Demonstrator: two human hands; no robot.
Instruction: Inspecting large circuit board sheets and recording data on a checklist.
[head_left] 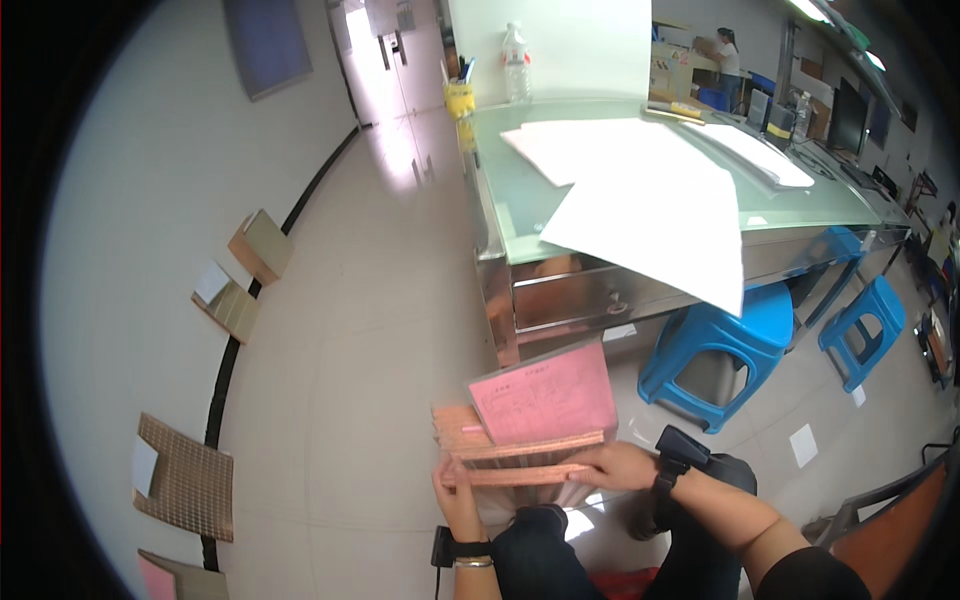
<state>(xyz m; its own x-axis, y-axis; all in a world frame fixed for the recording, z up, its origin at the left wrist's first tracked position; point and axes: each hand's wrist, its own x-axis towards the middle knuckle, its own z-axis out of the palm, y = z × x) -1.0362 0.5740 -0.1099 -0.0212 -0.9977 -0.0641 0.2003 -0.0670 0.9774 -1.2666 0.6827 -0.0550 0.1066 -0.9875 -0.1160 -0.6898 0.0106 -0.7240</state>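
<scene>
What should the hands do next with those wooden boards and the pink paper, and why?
Probably pull the pink paper sheet out, since it is tucked upright behind the thin stacked wooden boards, which the left hand props from below and the right hand steadies on top.

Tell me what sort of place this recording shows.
Probably a workshop or sample office: a glass-topped metal table with large white sheets, blue plastic stools, and tile samples leaning on the wall.
</scene>
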